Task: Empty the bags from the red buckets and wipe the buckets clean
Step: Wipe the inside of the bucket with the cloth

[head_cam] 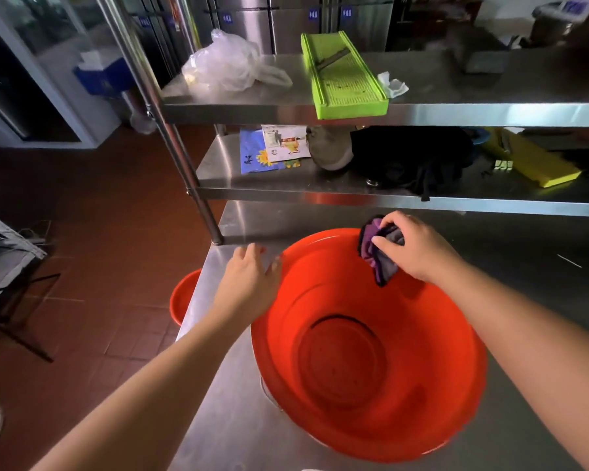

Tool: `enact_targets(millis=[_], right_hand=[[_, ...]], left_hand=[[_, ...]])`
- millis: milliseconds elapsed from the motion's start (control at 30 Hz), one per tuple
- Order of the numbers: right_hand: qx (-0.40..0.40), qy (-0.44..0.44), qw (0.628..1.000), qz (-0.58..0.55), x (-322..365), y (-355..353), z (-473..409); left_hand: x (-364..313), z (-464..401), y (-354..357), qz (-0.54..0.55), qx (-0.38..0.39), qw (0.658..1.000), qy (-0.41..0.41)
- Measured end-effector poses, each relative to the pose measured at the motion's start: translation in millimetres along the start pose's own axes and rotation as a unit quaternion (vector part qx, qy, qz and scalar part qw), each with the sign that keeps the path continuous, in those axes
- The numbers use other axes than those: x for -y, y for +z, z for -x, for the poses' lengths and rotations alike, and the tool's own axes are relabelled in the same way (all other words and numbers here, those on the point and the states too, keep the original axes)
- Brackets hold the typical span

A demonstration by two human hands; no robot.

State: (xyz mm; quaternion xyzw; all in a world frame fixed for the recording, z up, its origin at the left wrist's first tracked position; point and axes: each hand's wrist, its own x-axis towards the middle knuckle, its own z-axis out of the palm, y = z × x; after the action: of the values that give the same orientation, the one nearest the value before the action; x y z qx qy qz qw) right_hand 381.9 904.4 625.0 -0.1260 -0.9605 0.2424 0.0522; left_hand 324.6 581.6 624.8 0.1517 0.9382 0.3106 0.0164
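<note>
A big red bucket point(364, 362) stands on the steel table point(238, 419), empty inside. My right hand point(412, 248) grips a purple and grey cloth point(378, 256) and holds it against the bucket's far inner wall near the rim. My left hand point(252, 277) lies at the bucket's left rim with its fingers fairly straight, touching the rim's outer edge. A second red bucket point(182, 297) shows partly on the floor, behind the table's left edge. A crumpled clear plastic bag point(228, 64) lies on the top shelf.
A steel rack point(422, 113) rises behind the table. Its top shelf holds a green slicer point(344, 79) and a white tissue point(393, 85). The lower shelf carries paper packets point(272, 149), dark cloth point(412, 158) and a yellow board point(538, 161). Red tiled floor point(99, 232) lies left.
</note>
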Motion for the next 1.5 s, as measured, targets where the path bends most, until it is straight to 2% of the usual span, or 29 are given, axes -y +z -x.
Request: enact_targets(millis=[100,300,533,700,867,1000,1100,1200,1300,1500], right_hand=[[0.006,0.015,0.999,0.041,1,3,-4],[0.008,0.026,0.989,0.146,2,9,1],[-0.071,0.123,0.973,0.18,-2,8,54],[-0.104,0.232,0.96,0.119,-17,6,121],[-0.121,0.284,0.949,0.063,-22,11,142],[-0.135,0.258,0.954,0.066,-23,7,122],[-0.107,0.216,0.966,0.089,-27,2,97],[-0.073,0.171,0.977,0.1,-26,-2,66],[-0.056,0.138,0.981,0.121,-26,-3,43],[-0.058,0.149,0.978,0.134,-26,-3,42]], left_hand=[[1,-23,13,0.004,0.09,0.995,-0.052],[8,-36,29,0.006,0.135,0.991,-0.001],[13,-33,31,0.034,0.123,0.992,-0.008],[13,-31,33,0.042,0.105,0.993,-0.011],[13,-28,32,0.046,0.089,0.995,0.008],[13,-20,25,-0.016,0.093,0.991,0.09],[10,-17,20,-0.136,0.089,0.966,0.202],[3,-22,16,-0.202,0.104,0.939,0.258],[3,-19,19,-0.225,0.126,0.928,0.269],[0,-10,24,-0.177,0.125,0.952,0.216]])
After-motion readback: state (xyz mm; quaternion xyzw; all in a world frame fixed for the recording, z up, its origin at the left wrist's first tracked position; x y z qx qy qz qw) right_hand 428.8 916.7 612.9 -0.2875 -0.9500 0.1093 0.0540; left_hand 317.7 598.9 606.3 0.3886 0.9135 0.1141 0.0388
